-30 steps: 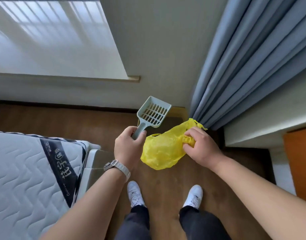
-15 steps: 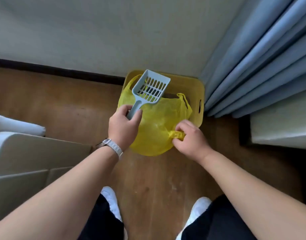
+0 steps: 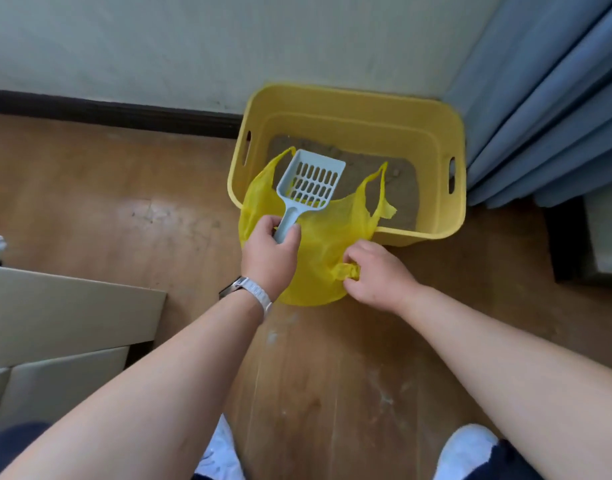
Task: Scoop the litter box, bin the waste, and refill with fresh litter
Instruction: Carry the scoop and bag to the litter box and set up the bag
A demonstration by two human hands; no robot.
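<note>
Bag hides litter box's near-left rim; shoes cut off btm.

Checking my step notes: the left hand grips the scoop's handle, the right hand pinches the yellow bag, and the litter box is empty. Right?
Not quite. The head view shows the litter box holds brownish litter, so it is not empty. The rest stands: the left hand grips the scoop by its handle and the right hand pinches the yellow bag.
</note>
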